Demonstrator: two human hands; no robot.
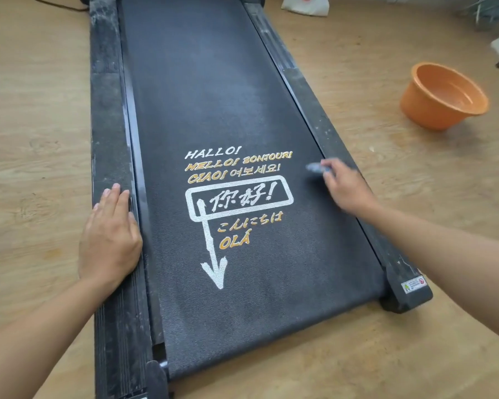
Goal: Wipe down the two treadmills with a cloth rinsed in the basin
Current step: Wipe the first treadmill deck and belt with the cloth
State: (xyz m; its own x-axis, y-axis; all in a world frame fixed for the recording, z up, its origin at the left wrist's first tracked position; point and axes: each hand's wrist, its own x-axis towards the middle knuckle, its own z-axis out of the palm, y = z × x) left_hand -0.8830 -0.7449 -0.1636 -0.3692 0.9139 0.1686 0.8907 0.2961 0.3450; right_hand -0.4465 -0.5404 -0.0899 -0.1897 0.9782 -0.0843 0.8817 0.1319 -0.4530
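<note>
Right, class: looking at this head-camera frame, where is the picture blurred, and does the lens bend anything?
Head view: motion blur smears the right hand and the cloth it holds; the left hand on the side rail stays sharp; the wide-angle lens flares the treadmill belt outward; lighting is soft and even, without glare; the orange basin looks slightly soft.

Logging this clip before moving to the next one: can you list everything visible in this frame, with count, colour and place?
treadmill: one, black, running up the middle of the floor; white and gold greetings printed on its belt; dusty side rails
cloth: one, bluish-grey, blurred, on the belt near the right rail, under the right hand
basin: one, orange, on the floor to the right of the treadmill
bag: one, white with a red mark, at the top edge, partly cut off
cable: one, dark, on the floor at top left
floor: wood-patterned, light brown
hands: left hand flat on the left rail; right hand pressing the cloth
</note>
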